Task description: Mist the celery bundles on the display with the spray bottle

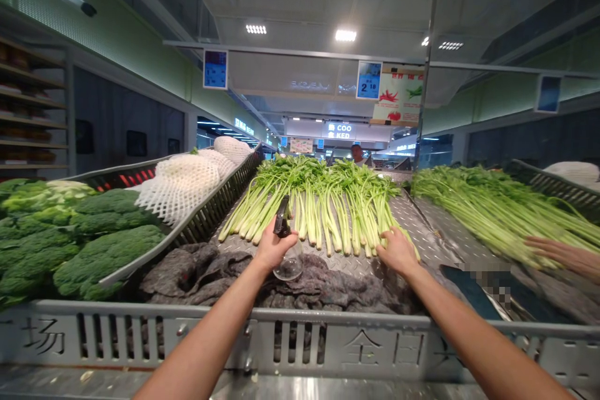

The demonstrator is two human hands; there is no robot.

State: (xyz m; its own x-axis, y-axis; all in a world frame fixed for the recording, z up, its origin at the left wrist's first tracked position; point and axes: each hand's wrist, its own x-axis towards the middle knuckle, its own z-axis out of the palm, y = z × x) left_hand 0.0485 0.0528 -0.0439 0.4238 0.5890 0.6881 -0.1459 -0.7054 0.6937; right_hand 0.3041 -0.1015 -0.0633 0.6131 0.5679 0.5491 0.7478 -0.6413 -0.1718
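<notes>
Metal rail (375, 317), celery stalks (319, 212), cut ends (328, 249) toward hands (276, 245) (398, 251)

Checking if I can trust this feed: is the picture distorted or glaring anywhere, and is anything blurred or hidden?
Head view: wide-angle bowing curves the front steel rail; the ceiling lights burn out to white and the steel ledge shines with glare; a pixelated patch obscures a spot at right; the celery stays sharp.
</notes>
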